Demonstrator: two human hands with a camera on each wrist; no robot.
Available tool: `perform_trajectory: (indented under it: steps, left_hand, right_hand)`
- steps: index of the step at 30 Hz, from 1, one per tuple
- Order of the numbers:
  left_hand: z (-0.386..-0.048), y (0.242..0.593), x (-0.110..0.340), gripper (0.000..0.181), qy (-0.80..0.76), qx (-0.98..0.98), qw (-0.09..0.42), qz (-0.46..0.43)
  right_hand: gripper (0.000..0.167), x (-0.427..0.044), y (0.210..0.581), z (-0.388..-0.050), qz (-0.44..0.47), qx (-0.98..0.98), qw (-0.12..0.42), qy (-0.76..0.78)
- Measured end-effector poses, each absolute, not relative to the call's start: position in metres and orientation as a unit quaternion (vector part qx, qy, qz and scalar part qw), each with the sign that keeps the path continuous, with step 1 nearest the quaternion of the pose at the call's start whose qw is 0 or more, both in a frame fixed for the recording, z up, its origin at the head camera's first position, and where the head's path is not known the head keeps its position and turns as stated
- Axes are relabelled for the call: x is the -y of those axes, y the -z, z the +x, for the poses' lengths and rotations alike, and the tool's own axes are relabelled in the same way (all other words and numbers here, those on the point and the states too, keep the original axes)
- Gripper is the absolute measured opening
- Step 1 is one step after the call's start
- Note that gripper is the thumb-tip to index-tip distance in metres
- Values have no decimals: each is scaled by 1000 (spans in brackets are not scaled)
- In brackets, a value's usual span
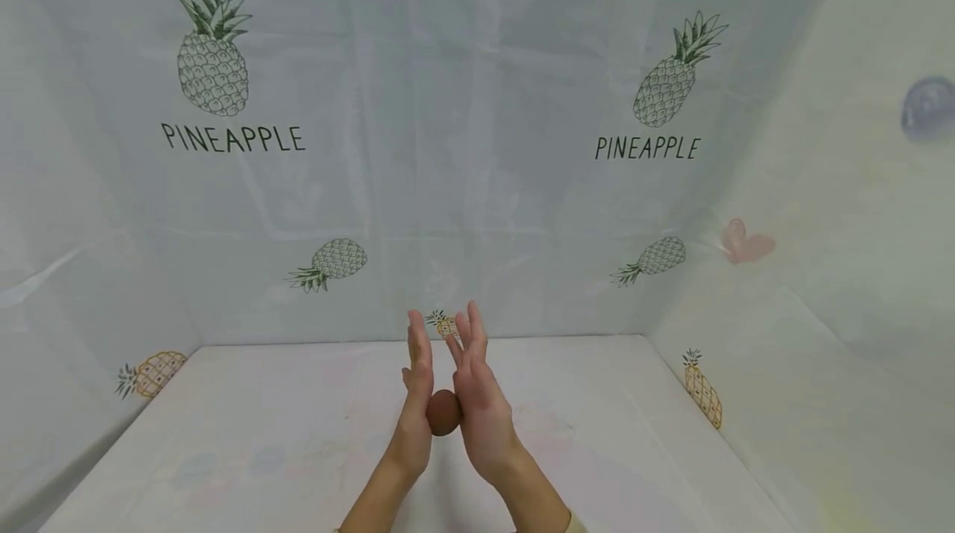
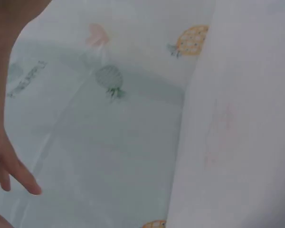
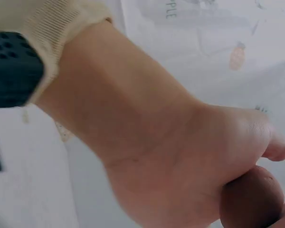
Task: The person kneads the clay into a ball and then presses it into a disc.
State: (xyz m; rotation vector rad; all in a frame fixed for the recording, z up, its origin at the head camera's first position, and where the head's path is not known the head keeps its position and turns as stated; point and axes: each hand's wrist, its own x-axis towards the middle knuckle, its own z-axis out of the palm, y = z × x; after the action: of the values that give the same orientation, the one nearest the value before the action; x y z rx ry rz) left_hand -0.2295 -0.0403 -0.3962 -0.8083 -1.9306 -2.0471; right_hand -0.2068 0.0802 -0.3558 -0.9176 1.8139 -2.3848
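A round brown ball (image 1: 443,413), its material not clear, is pressed between two palms above the white table. On its left side lies my left hand (image 1: 419,396), fingers straight and pointing up and away. Against its right side rests the palm of my right hand (image 1: 481,409), with its fingers extended and slightly spread. The right wrist view shows the same brown ball (image 3: 251,199) by the base of my right hand (image 3: 194,161). In the left wrist view, part of a hand (image 2: 9,161) shows at the left edge, and the ball is out of sight.
A white-covered table (image 1: 298,433) spreads beneath the hands. Behind it hangs a pale sheet (image 1: 462,143) printed with pineapples, and similar sheets close off both sides. A dark strap with holes (image 3: 14,69) and a cream ribbed cuff (image 3: 61,38) sit on the right forearm.
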Motion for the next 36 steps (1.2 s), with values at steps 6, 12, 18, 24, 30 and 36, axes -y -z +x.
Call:
perform_trajectory:
  steps: [6, 12, 18, 24, 30, 36]
  left_hand:
    - [-216, 400, 21, 57, 689, 641, 72, -332]
    - [-203, 393, 15, 59, 681, 636, 60, -358]
    - [-207, 388, 27, 58, 686, 648, 92, -319]
    - [-222, 384, 49, 57, 712, 640, 121, -264]
    - [-231, 389, 54, 57, 704, 651, 131, -253]
    - [-228, 398, 39, 56, 694, 655, 110, -277]
  right_hand:
    - [62, -98, 356, -220, -295, -578, -87, 756]
    - [64, -105, 365, -236, -257, -591, -98, 758]
    - [63, -87, 377, -236, -237, -605, 12, 760]
    - [61, -68, 377, -218, -244, -624, 85, 738]
    - [59, -70, 365, -206, -264, -622, 70, 734]
    - [59, -82, 357, -209, -306, -576, -1, 758]
